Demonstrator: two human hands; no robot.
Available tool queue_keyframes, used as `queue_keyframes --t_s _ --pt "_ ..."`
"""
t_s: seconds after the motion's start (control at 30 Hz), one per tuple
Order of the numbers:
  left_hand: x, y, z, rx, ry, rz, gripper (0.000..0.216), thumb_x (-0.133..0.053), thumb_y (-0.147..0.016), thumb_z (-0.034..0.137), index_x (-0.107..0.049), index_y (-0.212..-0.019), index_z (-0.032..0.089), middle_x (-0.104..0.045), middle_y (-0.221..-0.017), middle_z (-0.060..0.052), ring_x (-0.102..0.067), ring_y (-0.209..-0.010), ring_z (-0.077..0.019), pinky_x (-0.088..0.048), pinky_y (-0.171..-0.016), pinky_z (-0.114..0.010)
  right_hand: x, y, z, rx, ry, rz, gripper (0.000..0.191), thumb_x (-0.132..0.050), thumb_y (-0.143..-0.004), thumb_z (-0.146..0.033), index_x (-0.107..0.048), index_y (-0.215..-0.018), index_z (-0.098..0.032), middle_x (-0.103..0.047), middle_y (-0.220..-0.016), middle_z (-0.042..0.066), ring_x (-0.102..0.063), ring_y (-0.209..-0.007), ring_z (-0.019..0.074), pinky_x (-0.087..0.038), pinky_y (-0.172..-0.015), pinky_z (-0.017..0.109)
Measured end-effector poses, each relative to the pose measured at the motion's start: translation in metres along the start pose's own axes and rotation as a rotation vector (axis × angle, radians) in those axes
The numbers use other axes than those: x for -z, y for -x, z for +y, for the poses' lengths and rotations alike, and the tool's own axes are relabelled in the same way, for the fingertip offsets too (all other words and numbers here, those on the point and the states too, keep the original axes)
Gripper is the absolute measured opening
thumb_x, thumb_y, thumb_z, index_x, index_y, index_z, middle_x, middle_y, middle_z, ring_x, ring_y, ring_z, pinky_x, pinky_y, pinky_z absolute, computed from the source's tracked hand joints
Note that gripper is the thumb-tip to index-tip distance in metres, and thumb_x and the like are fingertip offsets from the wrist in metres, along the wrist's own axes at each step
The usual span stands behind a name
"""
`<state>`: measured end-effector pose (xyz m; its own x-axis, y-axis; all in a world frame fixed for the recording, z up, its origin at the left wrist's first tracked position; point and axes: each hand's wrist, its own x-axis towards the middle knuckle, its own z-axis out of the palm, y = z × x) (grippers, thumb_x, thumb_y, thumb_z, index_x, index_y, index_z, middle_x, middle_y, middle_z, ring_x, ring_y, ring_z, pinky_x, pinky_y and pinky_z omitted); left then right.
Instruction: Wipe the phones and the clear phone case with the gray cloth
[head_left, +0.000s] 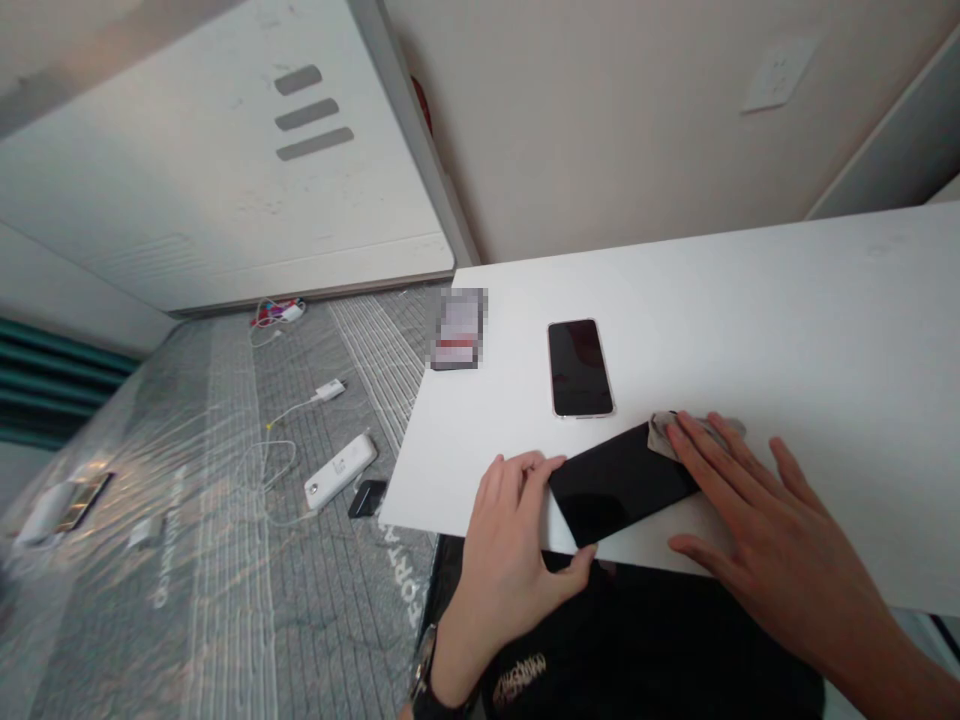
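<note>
A black smartphone point(622, 485) lies slantwise near the front edge of the white table, its dark screen facing up. My left hand point(514, 560) grips its left end, thumb at the lower corner and index finger at the upper one. My right hand point(757, 520) lies with fingers stretched flat over a grey-beige cloth point(661, 436), pressing it on the phone's right end. The right thumb is spread away, and part of the cloth is hidden under the fingers. Beyond them a second phone point(580, 368) with a light-coloured rim lies face up, untouched.
A blurred-out item point(457, 330) sits at the table's point(810, 330) left edge. On the plastic-covered mattress point(225, 600) to the left are a white power bank point(341, 470), a small black object point(367, 498), a white charger point(330, 390) and cables. A wall stands behind the table.
</note>
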<state>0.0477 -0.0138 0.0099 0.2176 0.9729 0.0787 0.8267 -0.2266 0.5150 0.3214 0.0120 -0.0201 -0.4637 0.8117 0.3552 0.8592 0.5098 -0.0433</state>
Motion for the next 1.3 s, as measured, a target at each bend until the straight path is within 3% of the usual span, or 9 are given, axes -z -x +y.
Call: queue_keyframes --t_s 0.4,0.7,0.9,1.07,1.3 --pt "0.002 0.006 0.000 0.081 0.079 -0.049 0.090 -0.086 -0.076 0.031 -0.041 -0.154 0.029 -0.054 -0.147 -0.010 -0.050 -0.143 -0.0353 -0.024 -0.134 -0.071 -0.016 0.009 0.003 0.036 -0.048 0.033 0.084 -0.029 -0.106 -0.067 -0.024 -0.173 -0.016 -0.038 -0.174 0.012 -0.038 -0.157 0.0413 -0.028 -0.123 0.063" --pt "-0.001 0.002 -0.004 0.086 0.104 -0.088 0.094 -0.092 -0.065 0.032 -0.049 -0.148 0.024 -0.058 -0.145 -0.015 -0.054 -0.140 -0.0418 -0.029 -0.129 -0.078 -0.026 0.009 0.008 0.047 -0.014 0.044 0.089 -0.041 -0.100 -0.062 -0.016 -0.174 -0.019 -0.043 -0.170 0.016 -0.049 -0.149 0.0469 -0.039 -0.113 0.069" --pt "0.003 0.004 -0.002 0.048 0.094 -0.028 0.086 -0.090 -0.076 0.035 -0.046 -0.150 0.027 -0.058 -0.144 -0.011 -0.055 -0.139 -0.0354 -0.029 -0.131 -0.074 -0.011 0.005 0.000 0.019 -0.022 0.022 0.087 -0.027 -0.106 -0.069 -0.020 -0.173 -0.014 -0.039 -0.172 0.016 -0.043 -0.154 0.0422 -0.025 -0.126 0.063" --pt "0.001 0.005 -0.006 0.057 0.095 -0.037 0.088 -0.091 -0.078 0.035 -0.044 -0.153 0.030 -0.057 -0.147 -0.010 -0.054 -0.142 -0.0360 -0.031 -0.130 -0.075 -0.011 0.002 -0.003 0.036 -0.001 0.033 0.093 -0.028 -0.105 -0.075 -0.025 -0.171 -0.009 -0.039 -0.173 0.017 -0.042 -0.155 0.0366 -0.017 -0.131 0.054" --pt "-0.007 0.007 -0.009 0.056 0.088 -0.015 0.094 -0.091 -0.075 0.032 -0.043 -0.156 0.033 -0.057 -0.148 -0.011 -0.055 -0.141 -0.0385 -0.033 -0.128 -0.077 -0.020 0.007 -0.001 0.042 0.011 0.035 0.094 -0.035 -0.103 -0.076 -0.029 -0.170 -0.010 -0.036 -0.174 0.015 -0.043 -0.154 0.0370 -0.024 -0.128 0.057"
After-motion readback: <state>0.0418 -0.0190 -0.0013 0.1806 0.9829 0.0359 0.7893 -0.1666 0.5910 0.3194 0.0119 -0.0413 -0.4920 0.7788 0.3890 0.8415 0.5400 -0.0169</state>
